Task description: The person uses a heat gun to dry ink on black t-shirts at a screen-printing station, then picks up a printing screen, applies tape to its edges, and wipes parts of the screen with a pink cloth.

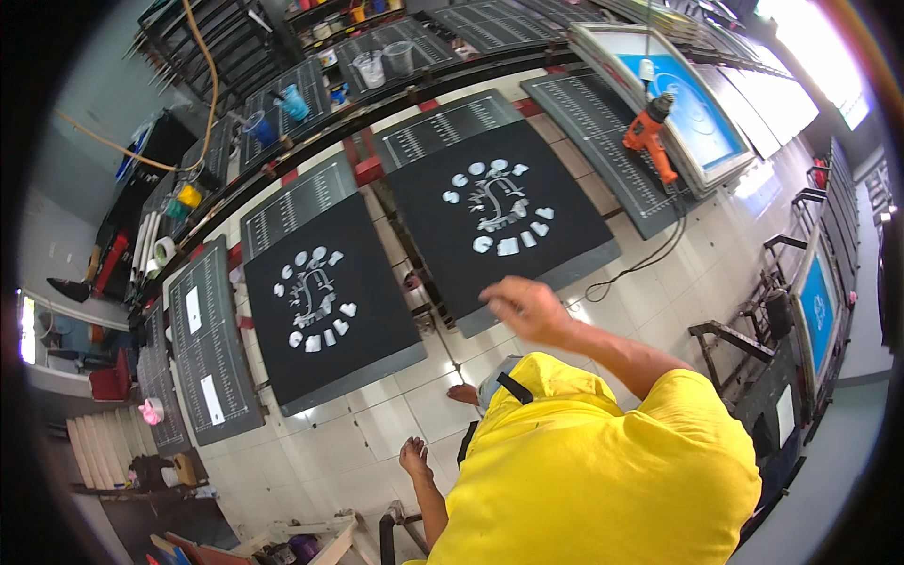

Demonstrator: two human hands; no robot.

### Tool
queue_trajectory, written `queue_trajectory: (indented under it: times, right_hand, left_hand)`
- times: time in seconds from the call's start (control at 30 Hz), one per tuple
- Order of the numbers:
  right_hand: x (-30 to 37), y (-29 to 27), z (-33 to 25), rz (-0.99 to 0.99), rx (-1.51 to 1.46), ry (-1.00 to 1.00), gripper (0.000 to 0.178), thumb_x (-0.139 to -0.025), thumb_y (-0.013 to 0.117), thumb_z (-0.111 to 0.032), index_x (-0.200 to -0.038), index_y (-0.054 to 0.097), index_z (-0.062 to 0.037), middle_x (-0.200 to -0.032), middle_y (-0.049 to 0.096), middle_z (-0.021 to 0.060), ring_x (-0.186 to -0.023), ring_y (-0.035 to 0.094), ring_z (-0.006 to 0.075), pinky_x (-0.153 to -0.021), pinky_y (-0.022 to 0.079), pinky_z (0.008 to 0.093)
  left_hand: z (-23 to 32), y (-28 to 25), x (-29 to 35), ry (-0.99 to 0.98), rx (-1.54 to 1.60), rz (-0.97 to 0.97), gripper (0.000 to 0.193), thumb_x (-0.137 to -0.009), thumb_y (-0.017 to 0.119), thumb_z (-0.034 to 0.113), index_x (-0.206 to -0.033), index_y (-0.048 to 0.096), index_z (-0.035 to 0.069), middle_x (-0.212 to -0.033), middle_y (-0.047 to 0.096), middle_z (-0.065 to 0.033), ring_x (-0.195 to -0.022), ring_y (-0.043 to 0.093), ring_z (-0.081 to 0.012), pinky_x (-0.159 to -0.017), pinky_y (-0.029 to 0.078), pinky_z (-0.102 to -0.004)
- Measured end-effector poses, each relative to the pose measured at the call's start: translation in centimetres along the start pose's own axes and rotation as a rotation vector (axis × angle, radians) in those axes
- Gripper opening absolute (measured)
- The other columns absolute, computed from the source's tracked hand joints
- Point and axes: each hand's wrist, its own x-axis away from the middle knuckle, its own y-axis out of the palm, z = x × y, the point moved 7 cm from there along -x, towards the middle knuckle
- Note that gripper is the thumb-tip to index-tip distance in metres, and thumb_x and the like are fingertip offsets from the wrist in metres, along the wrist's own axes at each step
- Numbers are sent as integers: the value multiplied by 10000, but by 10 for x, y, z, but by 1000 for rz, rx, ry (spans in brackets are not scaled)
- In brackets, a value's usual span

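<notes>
My right hand (527,306) hovers by the near edge of a black cloth panel (443,250), its fingers loosely bent and apart, with nothing seen in them. White lettering and a line drawing are printed on that cloth, which lies flat over a grey board. To its left a second black cloth panel (377,325) carries a matching white print on another board. Low beside my body hangs my left hand (414,457), over the tiled floor, fingers slightly curled and holding nothing visible.
An orange drill-like power tool (648,139) with a trailing cord rests near a blue printing screen (692,113). A grey board (218,367) with white strips stands at left. Plastic cups (369,70) line the far rail. Another screen (817,301) leans at right.
</notes>
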Motion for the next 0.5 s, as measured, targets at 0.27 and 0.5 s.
queue_trajectory:
  times: [0.27, 0.5]
  right_hand:
    - [12, -268, 197, 587, 727, 275, 294, -925, 648, -253, -1126, 652, -38, -1053, 662, 179, -959, 659, 341, -832, 519, 438]
    - [-1, -374, 321, 559, 992, 638, 539, -891, 702, -293, -1295, 496, -1, -1189, 578, 232, -1107, 592, 400, -921, 504, 467]
  left_hand:
    - [-63, 90, 52, -81, -24, -111, 290, -1024, 510, 222, -1198, 610, 12, -1066, 701, -114, -943, 680, -234, -812, 544, -362]
    - [27, 152, 91, 494, -55, 20, 246, -1020, 537, 203, -1126, 641, 7, -888, 685, -66, -785, 645, -147, -700, 516, -264]
